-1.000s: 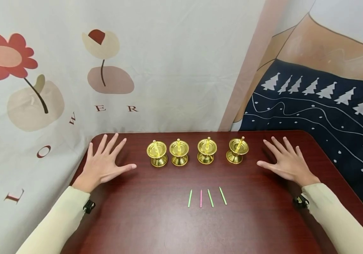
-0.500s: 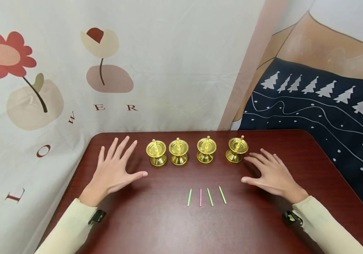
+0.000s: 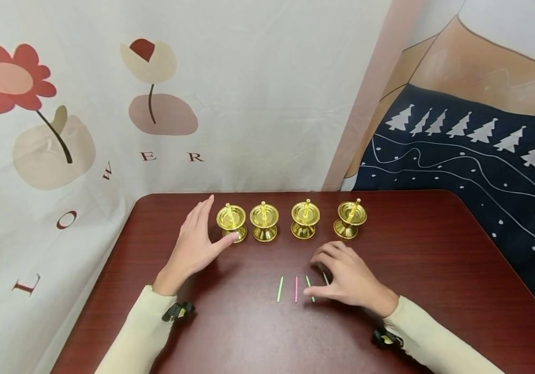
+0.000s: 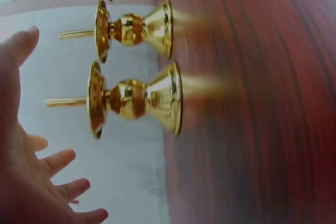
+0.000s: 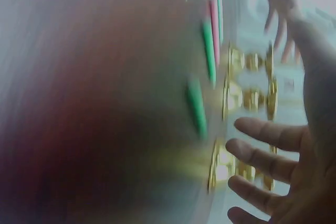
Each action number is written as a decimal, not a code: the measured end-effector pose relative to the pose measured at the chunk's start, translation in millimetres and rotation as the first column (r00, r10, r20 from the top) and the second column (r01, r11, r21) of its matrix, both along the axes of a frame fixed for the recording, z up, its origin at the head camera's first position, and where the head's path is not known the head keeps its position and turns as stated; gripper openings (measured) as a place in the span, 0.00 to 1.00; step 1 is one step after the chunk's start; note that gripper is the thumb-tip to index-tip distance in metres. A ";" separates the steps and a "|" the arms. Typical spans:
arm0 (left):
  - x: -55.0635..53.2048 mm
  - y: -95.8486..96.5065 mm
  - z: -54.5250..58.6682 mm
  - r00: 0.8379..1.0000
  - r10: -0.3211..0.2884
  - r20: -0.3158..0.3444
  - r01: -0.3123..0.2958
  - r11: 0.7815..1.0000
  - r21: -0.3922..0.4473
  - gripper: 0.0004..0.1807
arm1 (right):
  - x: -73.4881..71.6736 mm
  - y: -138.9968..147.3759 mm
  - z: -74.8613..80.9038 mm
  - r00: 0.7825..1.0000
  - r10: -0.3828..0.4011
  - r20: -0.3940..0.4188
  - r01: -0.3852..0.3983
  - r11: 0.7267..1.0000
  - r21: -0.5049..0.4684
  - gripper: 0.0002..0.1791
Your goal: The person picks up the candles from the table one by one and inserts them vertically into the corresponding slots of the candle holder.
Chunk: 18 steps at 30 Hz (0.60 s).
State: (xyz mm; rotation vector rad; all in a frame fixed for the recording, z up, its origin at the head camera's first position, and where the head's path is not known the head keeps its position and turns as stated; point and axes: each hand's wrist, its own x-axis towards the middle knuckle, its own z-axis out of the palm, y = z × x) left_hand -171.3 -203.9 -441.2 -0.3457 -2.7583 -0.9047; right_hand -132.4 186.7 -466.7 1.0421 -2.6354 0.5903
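My left hand is beside the leftmost brass candle holder, its thumb in front of the base and its fingers straight. Whether it touches the holder I cannot tell. Over the thin sticks, which look like small candles, hovers my right hand, fingers loosely bent and holding nothing. It partly covers the rightmost green stick and its green neighbour. A pink stick and another green stick lie to their left. The right wrist view is blurred but shows a green stick apart from the fingers.
More brass holders stand in a row toward the back of the dark red table, each with an upright spike; the rightmost holder has a tilted one. A printed white curtain hangs behind the table edge.
My left hand has moved right to the leftmost holder. The right hand has come left and nearer to me, from the right side of the table to above the sticks. Holders and sticks stay put.
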 end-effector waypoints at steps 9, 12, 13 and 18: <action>-21.6 12.3 -14.9 0.989 -0.046 0.143 0.006 0.962 0.273 0.57 | 8.1 -52.5 -8.0 0.998 0.050 -0.032 -0.049 0.997 0.051 0.33; -26.0 13.6 -18.4 0.980 -0.062 0.187 0.001 0.951 0.310 0.55 | 10.3 -62.8 -7.7 0.999 0.024 -0.042 -0.020 0.995 0.097 0.33; -27.0 13.8 -19.3 0.978 -0.063 0.201 -0.005 0.947 0.320 0.55 | 10.9 -65.5 -7.3 0.999 0.015 -0.043 -0.011 0.994 0.109 0.34; -29.8 14.7 -22.6 0.963 -0.056 0.264 -0.042 0.935 0.352 0.54 | 13.3 -75.7 -5.4 0.999 -0.027 -0.024 0.030 0.989 0.146 0.32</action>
